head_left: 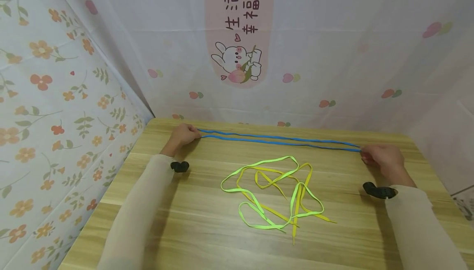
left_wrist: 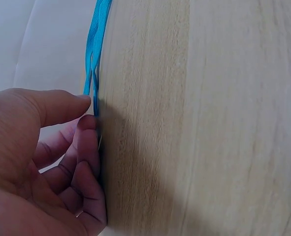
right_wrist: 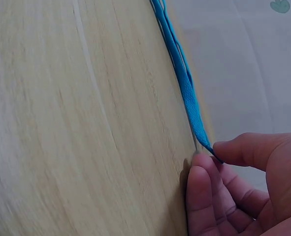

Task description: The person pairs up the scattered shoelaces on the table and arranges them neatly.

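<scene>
A blue shoelace (head_left: 274, 142) is stretched in two nearly parallel strands along the back of the wooden table. My left hand (head_left: 184, 135) pinches its left end between thumb and fingertips, close over the tabletop. At the other end, my right hand (head_left: 385, 159) pinches the lace in the same way. In the left wrist view the two blue strands (left_wrist: 98, 34) run up from the fingertips, beside the table's back edge. The right wrist view shows the flat lace (right_wrist: 187, 91) narrowing to the pinch, with the other fingers curled beneath.
Nearer me, a neon green shoelace (head_left: 259, 226) and a yellow shoelace (head_left: 294, 235) lie loosely tangled on the table (head_left: 207, 237). Behind the table hangs a printed curtain (head_left: 159, 47); a floral cloth (head_left: 48, 146) hangs at the left. Black wrist devices (head_left: 379, 191) sit at both sleeves.
</scene>
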`<state>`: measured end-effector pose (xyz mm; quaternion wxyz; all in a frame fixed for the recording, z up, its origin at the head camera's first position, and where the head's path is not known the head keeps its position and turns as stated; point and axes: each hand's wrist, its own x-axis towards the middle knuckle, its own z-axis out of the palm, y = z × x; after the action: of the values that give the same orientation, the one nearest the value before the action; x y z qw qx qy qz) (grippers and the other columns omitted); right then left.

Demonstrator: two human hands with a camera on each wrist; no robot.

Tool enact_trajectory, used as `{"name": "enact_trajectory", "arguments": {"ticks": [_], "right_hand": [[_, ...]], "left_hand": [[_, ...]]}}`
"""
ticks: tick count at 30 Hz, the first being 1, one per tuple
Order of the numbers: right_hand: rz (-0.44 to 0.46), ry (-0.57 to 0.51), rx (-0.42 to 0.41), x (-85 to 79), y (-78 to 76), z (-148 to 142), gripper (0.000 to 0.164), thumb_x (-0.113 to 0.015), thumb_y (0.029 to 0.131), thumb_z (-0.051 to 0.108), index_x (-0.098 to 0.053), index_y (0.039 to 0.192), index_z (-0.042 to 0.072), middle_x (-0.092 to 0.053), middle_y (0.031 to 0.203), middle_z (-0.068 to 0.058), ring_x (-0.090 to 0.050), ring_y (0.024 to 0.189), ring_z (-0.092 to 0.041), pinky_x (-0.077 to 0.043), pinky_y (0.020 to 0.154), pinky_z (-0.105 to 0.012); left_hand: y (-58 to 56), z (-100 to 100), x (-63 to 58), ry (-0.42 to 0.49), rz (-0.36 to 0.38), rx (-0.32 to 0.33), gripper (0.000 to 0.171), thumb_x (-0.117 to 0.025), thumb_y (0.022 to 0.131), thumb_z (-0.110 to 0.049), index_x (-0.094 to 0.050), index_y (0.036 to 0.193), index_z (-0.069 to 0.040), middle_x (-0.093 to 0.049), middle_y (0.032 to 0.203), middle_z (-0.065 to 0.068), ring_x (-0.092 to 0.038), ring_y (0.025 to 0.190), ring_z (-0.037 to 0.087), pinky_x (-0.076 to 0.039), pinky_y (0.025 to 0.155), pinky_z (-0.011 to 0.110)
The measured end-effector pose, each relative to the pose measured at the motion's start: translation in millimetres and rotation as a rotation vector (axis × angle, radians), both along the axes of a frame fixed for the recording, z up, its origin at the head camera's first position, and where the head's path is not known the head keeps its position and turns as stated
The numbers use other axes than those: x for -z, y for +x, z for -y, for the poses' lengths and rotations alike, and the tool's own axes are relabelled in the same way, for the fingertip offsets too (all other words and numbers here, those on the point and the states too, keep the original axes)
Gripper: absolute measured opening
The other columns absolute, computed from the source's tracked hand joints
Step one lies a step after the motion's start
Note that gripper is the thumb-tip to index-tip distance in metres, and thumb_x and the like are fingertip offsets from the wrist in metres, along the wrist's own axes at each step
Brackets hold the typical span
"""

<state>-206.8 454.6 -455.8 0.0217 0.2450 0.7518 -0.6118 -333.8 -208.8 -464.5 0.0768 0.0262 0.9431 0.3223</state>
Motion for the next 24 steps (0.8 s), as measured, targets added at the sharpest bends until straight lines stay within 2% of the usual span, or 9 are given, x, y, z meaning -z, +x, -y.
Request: {"name": "enact_trajectory", "arguments": {"ticks": [2, 6, 9, 10, 17, 19, 22, 23, 24], "right_hand": [[0.000, -0.023, 0.008, -2.2, 2.0, 0, 0.017, -0.073, 0.101, 0.006, -0.077, 0.085, 0.011, -0.075, 0.072, 0.007, -0.074, 0.065, -0.006, -0.062, 0.066, -0.023], [-0.007, -0.076, 0.032, -5.2, 5.4, 1, 0.014, -0.071, 0.100, 0.002, -0.076, 0.088, 0.004, -0.075, 0.071, 0.003, -0.073, 0.063, -0.007, -0.062, 0.064, -0.022], [-0.022, -0.105, 0.036, -4.7, 7.0, 1, 0.020, -0.070, 0.101, 0.001, -0.075, 0.083, 0.008, -0.075, 0.071, 0.003, -0.073, 0.063, -0.007, -0.062, 0.065, -0.022], [-0.027, -0.122, 0.041, -4.0, 7.3, 0, 0.022, -0.069, 0.102, 0.001, -0.075, 0.082, 0.008, -0.075, 0.072, 0.002, -0.073, 0.064, -0.008, -0.062, 0.065, -0.022], [-0.026, -0.128, 0.046, -1.6, 11.4, -4, 0.027, -0.069, 0.103, 0.002, -0.073, 0.079, 0.014, -0.076, 0.073, 0.003, -0.075, 0.065, -0.007, -0.063, 0.067, -0.023], [-0.021, -0.129, 0.044, -2.2, 12.8, -5, 0.027, -0.070, 0.102, 0.002, -0.074, 0.079, 0.014, -0.076, 0.073, 0.003, -0.075, 0.066, -0.007, -0.063, 0.068, -0.023], [-0.010, -0.134, 0.040, -3.7, 15.5, -4, 0.027, -0.071, 0.101, 0.001, -0.076, 0.079, 0.015, -0.077, 0.074, 0.003, -0.075, 0.066, -0.007, -0.063, 0.068, -0.023], [-0.003, -0.136, 0.041, -4.0, 16.6, -4, 0.027, -0.072, 0.100, 0.001, -0.077, 0.078, 0.016, -0.077, 0.074, 0.003, -0.075, 0.066, -0.007, -0.063, 0.068, -0.023], [0.004, -0.130, 0.037, -3.9, 17.7, -4, 0.027, -0.072, 0.100, 0.001, -0.077, 0.078, 0.016, -0.077, 0.075, 0.003, -0.075, 0.067, -0.007, -0.063, 0.068, -0.023]], "left_hand": [[-9.7, 6, 12.7, 0.002, -0.009, 0.000, 0.022, -0.077, 0.094, -0.031, -0.076, 0.087, -0.011, -0.072, 0.092, 0.005, -0.063, 0.086, 0.024, -0.054, 0.081, 0.040], [-16.7, 12, 22.4, -0.011, -0.024, -0.016, 0.021, -0.079, 0.091, -0.032, -0.077, 0.084, -0.012, -0.071, 0.088, 0.003, -0.062, 0.082, 0.022, -0.052, 0.076, 0.037], [-0.1, 6, 2.4, -0.001, 0.014, -0.034, 0.020, -0.077, 0.093, -0.028, -0.078, 0.088, -0.009, -0.073, 0.093, 0.007, -0.063, 0.087, 0.025, -0.053, 0.082, 0.040], [2.9, 5, -0.4, 0.003, 0.014, -0.037, 0.020, -0.077, 0.094, -0.027, -0.078, 0.088, -0.008, -0.073, 0.092, 0.007, -0.063, 0.087, 0.025, -0.053, 0.082, 0.040], [9.7, 14, 4.5, 0.095, -0.052, -0.002, 0.020, -0.079, 0.092, -0.030, -0.077, 0.083, -0.012, -0.070, 0.086, 0.004, -0.059, 0.081, 0.023, -0.050, 0.076, 0.037], [18.5, 13, -2.5, 0.115, -0.035, -0.014, 0.019, -0.077, 0.095, -0.026, -0.079, 0.088, -0.008, -0.071, 0.090, 0.007, -0.059, 0.085, 0.027, -0.049, 0.080, 0.041], [17.2, 21, 5.3, 0.149, -0.037, -0.006, 0.019, -0.077, 0.096, -0.027, -0.078, 0.088, -0.009, -0.069, 0.089, 0.006, -0.057, 0.082, 0.026, -0.047, 0.076, 0.041], [12.8, 27, 13.4, 0.160, -0.041, 0.003, 0.022, -0.078, 0.097, -0.028, -0.076, 0.085, -0.010, -0.066, 0.083, 0.005, -0.054, 0.077, 0.025, -0.045, 0.071, 0.040], [12.5, 30, 15.5, 0.168, -0.031, 0.012, 0.025, -0.078, 0.097, -0.030, -0.074, 0.082, -0.011, -0.064, 0.080, 0.004, -0.052, 0.073, 0.024, -0.043, 0.068, 0.040]]}}
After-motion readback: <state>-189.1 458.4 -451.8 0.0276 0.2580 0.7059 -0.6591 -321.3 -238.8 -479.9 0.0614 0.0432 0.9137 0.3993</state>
